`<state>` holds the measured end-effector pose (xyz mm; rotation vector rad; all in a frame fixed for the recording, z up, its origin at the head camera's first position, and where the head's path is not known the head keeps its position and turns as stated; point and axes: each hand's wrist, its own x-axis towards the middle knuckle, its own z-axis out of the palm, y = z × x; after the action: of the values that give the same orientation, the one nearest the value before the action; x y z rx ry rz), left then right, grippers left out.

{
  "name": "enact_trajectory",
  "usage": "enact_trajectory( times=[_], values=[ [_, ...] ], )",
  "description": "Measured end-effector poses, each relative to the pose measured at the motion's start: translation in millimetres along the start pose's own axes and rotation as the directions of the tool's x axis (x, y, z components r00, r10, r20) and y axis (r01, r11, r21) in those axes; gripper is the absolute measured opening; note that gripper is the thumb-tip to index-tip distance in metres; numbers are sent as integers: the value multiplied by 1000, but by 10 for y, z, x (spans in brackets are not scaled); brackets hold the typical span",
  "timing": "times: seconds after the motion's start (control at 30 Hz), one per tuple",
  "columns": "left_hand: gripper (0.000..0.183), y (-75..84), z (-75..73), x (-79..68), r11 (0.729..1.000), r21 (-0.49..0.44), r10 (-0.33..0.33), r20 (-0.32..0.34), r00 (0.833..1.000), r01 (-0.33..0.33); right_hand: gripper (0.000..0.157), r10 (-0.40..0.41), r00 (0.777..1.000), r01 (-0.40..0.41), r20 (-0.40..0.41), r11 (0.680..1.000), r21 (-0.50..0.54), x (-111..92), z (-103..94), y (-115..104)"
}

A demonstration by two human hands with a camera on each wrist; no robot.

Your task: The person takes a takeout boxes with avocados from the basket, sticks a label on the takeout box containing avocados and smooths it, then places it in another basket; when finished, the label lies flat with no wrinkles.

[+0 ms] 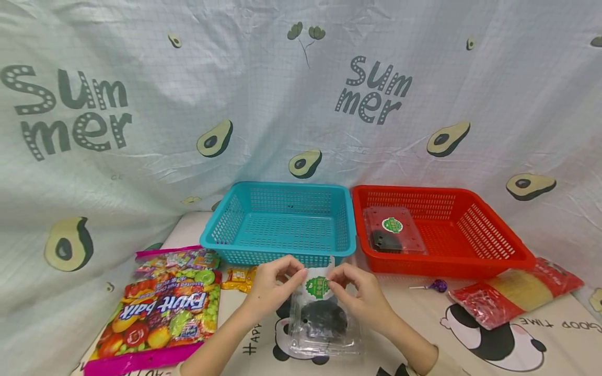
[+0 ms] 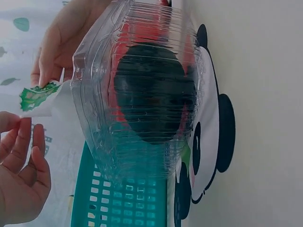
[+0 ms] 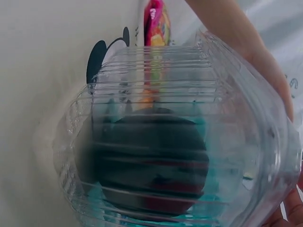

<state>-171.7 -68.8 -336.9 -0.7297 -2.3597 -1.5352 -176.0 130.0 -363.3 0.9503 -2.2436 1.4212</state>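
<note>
A clear plastic clamshell box (image 1: 325, 344), with a smooth dark rounded thing (image 2: 149, 92) inside, rests on the panda-print tablecloth in front of me. At its far end is a white slip with a green label (image 1: 317, 288), raised off the box. My left hand (image 1: 273, 287) pinches the slip's left edge between thumb and fingers. The right hand (image 1: 359, 292) pinches the opposite edge. In the left wrist view the slip runs between both hands' fingertips, above the ribbed box. Much of the right hand is hidden behind the box in the right wrist view.
A teal basket (image 1: 349, 219) and a red basket (image 1: 498, 230) stand behind; the red one holds a similar labelled clear box (image 1: 409, 230). Left lie a fruit candy bag (image 1: 160, 313), another candy bag (image 1: 178, 259) and a yellow packet (image 1: 239, 279). Right: a lollipop (image 1: 438, 285) and a red-ended packet (image 1: 517, 292).
</note>
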Motion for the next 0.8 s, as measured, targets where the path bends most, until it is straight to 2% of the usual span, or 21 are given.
enact_trajectory(
  times=[0.1, 0.23, 0.3, 0.43, 0.57, 0.7, 0.8],
  values=[
    [6, -27, -52, -15, 999, 5, -32, -23, 999, 32, 13, -5, 1000, 5, -9, 1000, -4, 12, -18, -101],
    [7, -90, -164, -40, 994, 7, -106, -64, 992, 106, 13, 10, 1000, -10, -24, 1000, 27, 17, -39, -102],
    [8, -183, -221, -58, 989, 1, -144, -83, 986, 145, 13, 25, 999, -24, -31, 999, 47, 17, -46, -94],
    [13, -453, -358, -119, 983, 22, -176, -127, 976, 180, 12, 54, 998, -53, -22, 996, 66, 16, -49, -84],
    [14, -677, -541, -200, 960, 63, -260, -175, 950, 274, 10, 62, 998, -61, -15, 996, 67, 19, -43, -95],
    [9, -829, -698, -291, 914, 118, -360, -206, 910, 389, 9, 72, 997, -70, -21, 995, 65, 25, -35, -105],
    [8, -914, -778, -378, 873, 201, -405, -208, 890, 444, 9, 89, 996, -88, -12, 994, 61, 27, -25, -108]
  ],
)
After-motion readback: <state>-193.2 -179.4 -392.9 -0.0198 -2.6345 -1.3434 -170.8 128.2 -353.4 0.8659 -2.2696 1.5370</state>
